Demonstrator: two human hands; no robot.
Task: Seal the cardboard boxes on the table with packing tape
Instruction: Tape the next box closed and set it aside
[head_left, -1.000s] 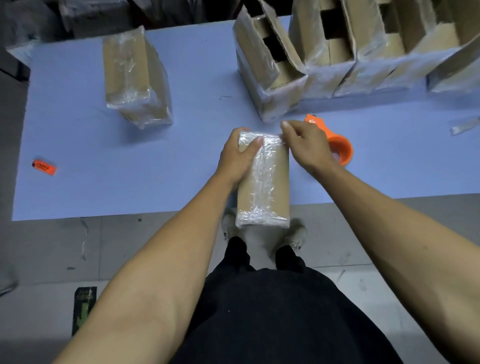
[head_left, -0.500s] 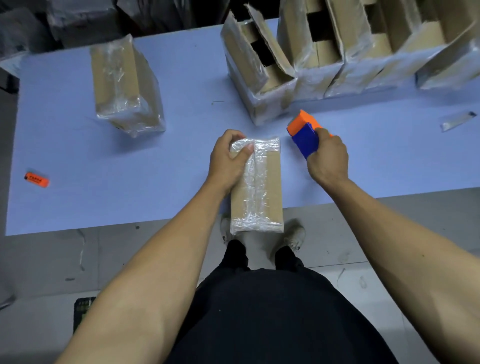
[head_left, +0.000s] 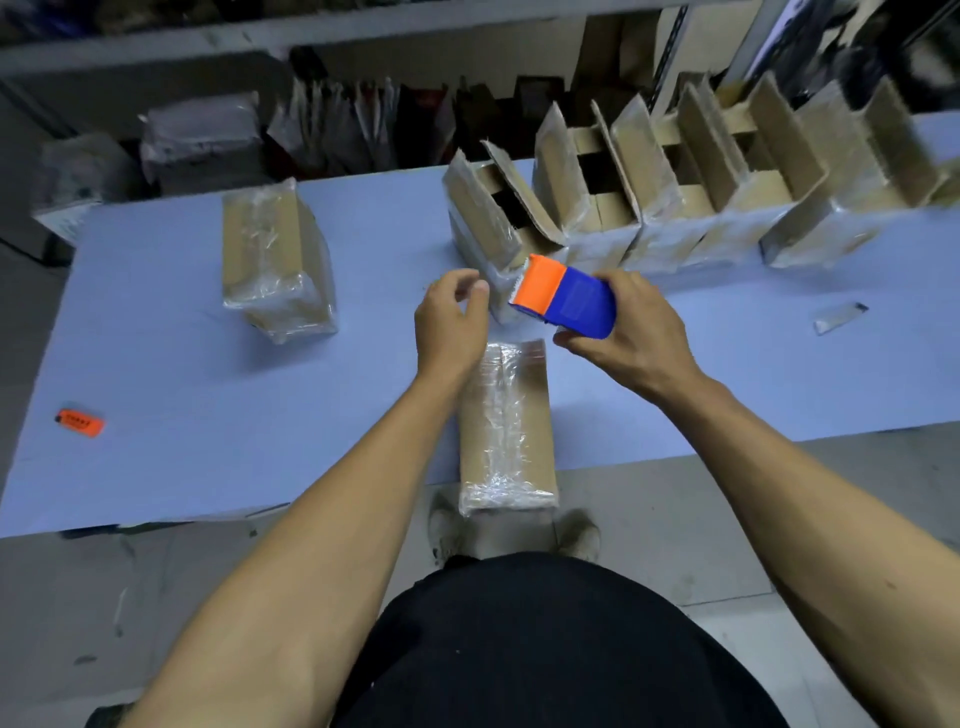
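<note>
Gripping hand: the right hand (head_left: 636, 332) curls its fingers and thumb round the tape dispenser (head_left: 566, 299), which it holds above the surface (head_left: 182, 415), orange end toward the left hand.
Left hand: the left hand (head_left: 449, 322) hovers just beside the dispenser's orange end, fingers loosely curled, thumb and forefinger close together; whether they pinch a tape end cannot be told.
Taped box: a cardboard box (head_left: 506, 426) wrapped in clear tape lies below both hands, its near end jutting past the surface's edge.
Second taped box: another wrapped box (head_left: 275, 260) stands well to the left of the left hand.
Open boxes: a row of open boxes (head_left: 675, 192), flaps up, stands beyond the right hand; the nearest one sits just behind the dispenser.
Writing: a small orange object (head_left: 79, 422) far left of the left hand bears dark lettering, too small to read. The dispenser shows no legible label.
Other: a small strip-like item (head_left: 839, 318), blurred, lies to the right of the right hand.
</note>
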